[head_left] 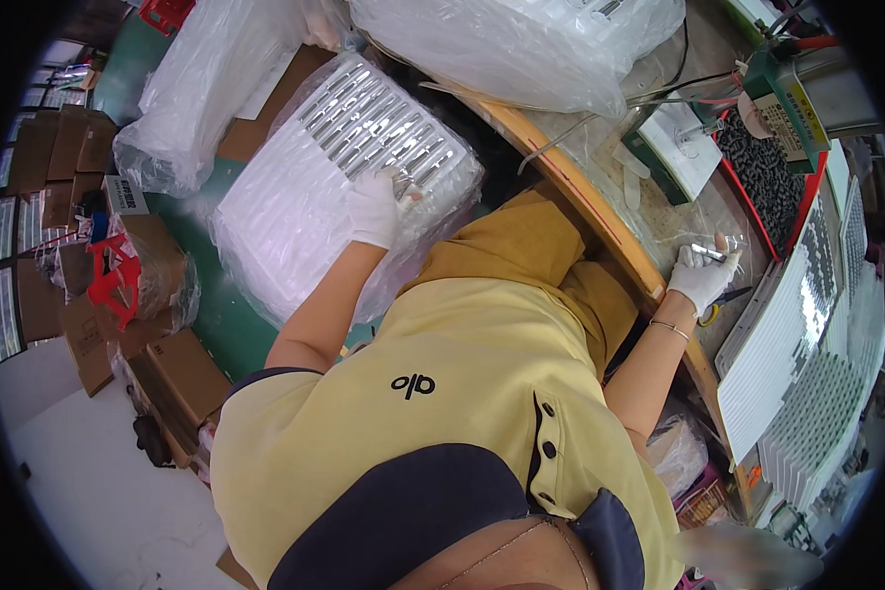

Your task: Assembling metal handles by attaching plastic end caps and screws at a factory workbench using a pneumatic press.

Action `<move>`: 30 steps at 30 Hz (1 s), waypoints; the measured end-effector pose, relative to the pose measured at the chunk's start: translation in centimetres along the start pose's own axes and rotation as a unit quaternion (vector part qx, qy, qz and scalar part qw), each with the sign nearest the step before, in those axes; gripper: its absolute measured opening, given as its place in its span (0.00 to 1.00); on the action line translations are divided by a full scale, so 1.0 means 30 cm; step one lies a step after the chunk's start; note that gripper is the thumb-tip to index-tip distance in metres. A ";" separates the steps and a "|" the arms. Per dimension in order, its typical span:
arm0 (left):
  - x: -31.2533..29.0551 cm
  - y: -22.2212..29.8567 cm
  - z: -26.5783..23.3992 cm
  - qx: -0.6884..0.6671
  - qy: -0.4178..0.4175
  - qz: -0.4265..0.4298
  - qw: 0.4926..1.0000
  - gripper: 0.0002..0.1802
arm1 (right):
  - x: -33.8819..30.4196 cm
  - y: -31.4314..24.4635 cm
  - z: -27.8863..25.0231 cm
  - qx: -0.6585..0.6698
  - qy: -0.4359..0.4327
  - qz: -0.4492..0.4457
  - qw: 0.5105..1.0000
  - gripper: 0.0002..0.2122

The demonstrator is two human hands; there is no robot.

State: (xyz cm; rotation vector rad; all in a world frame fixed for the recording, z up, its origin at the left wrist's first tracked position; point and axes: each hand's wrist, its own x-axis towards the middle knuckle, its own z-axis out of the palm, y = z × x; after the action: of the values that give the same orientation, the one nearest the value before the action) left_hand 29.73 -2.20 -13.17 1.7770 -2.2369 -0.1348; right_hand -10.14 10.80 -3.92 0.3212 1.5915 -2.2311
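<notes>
My left hand (374,206), in a white glove, reaches out to a clear plastic tray (364,118) holding rows of silver metal tubes. The tray tops a stack of bagged trays (285,236) beside the bench. The fingers are pinched on a silver tube (404,185) at the tray's near edge. My right hand (700,277), also gloved, rests on the workbench (600,211) and holds a short silver tube (708,253) between thumb and fingers.
A red tray of small black parts (762,177) and a green machine (787,93) stand behind the right hand. White trays of parts (796,344) lie to the right, and yellow-handled scissors (710,315) by the wrist. Clear plastic bags (521,44) and cardboard boxes (182,379) crowd the left.
</notes>
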 end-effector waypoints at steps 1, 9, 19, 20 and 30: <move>-0.013 -0.022 0.016 0.000 0.000 -0.001 1.000 0.22 | 0.014 0.004 -0.014 0.002 -0.021 0.006 1.000 0.20; -0.033 -0.085 0.037 0.052 -0.009 0.047 0.997 0.11 | 0.030 0.007 -0.020 -0.014 -0.050 0.011 0.999 0.19; -0.046 -0.109 0.007 -0.037 0.069 0.012 0.997 0.14 | 0.047 0.015 -0.045 0.030 -0.078 0.029 0.996 0.20; -0.082 -0.140 0.012 -0.060 0.084 0.014 0.995 0.14 | 0.040 0.015 -0.045 0.038 -0.086 0.036 0.995 0.20; -0.231 -0.211 -0.039 -0.088 -0.038 -0.026 0.995 0.08 | 0.035 0.005 -0.020 0.012 -0.072 0.026 0.997 0.20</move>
State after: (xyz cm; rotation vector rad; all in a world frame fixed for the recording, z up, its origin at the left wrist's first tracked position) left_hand 37.43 3.08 -14.70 1.7628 -2.1548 -0.4036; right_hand -11.04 11.13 -4.66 0.2010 1.4652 -2.1828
